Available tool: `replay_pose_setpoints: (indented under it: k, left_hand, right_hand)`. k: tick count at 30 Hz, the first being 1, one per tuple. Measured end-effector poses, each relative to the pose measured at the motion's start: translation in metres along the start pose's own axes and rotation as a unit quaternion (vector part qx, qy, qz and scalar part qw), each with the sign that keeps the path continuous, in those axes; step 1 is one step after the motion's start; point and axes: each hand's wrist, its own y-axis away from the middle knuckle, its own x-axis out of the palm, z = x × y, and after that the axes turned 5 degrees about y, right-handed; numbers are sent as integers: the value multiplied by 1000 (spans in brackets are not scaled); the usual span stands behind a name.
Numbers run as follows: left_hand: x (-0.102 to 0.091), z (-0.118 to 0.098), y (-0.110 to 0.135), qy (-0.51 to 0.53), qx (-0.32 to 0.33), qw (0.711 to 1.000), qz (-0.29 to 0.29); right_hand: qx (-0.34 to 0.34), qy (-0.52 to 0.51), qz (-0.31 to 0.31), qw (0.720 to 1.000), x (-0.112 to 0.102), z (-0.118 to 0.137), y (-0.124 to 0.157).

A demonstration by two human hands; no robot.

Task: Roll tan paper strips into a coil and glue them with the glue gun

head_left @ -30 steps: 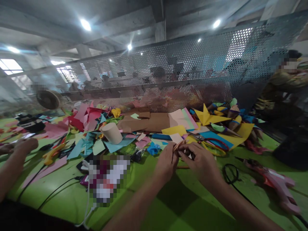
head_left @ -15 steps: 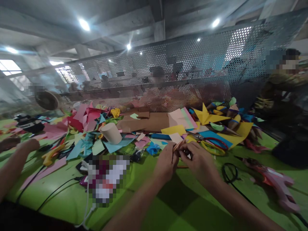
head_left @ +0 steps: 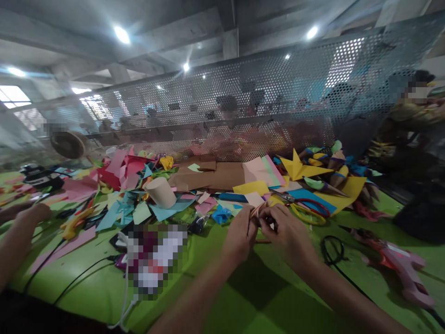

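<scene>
My left hand (head_left: 239,235) and my right hand (head_left: 287,229) meet above the green table (head_left: 257,287), both closed at the fingertips. Between them they pinch a small folded piece of peach-coloured paper (head_left: 257,211), mostly covered by the fingers. A thin dark strip shows against the left fingers; what it is I cannot make out. Just beyond the hands lies a pale paper piece (head_left: 254,199). Scissors with red and yellow handles (head_left: 308,211) rest to the right of my right hand, and crumpled blue paper (head_left: 221,215) is left of my left hand.
A pink glue gun (head_left: 399,266) with a black cable lies at right, a yellow glue gun (head_left: 77,224) at left. A cardboard tube (head_left: 160,192), brown cardboard (head_left: 222,176) and coloured paper scraps crowd the back. A co-worker's hand (head_left: 33,218) is at far left. A perforated metal screen (head_left: 194,111) stands behind.
My hands stay in the same place around the paper, with only a slight shift of the right fingers. The co-worker's hand at far left has moved a little leftward and down.
</scene>
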Motion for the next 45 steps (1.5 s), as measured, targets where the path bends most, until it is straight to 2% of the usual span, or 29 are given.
replay_pose_setpoints:
  k: [18,21,28,32,35,41,45]
  left_hand:
    - [-2,-5,0,81,-27,996,-9]
    - [-3,-5,-1,83,-19,996,-9]
    - [-2,-2,-1,72,-7,997,-17]
    - [-3,-3,0,74,-9,997,-22]
    - [-5,-5,0,88,-18,996,-14]
    - [-6,0,0,110,-27,994,-1]
    - [-3,13,-1,118,-31,992,-2]
  right_hand:
    - [-40,10,-10,999,-2,1,-1]
    - [-42,10,-14,999,-2,2,-1]
    - [-31,1,19,999,-8,6,-1]
    - [-31,-25,11,999,-11,8,-2]
    - [-19,-54,-9,998,-13,9,-3]
    - [55,-130,-66,988,-19,3,-6]
    - [64,-172,-61,981,-21,-1,-8]
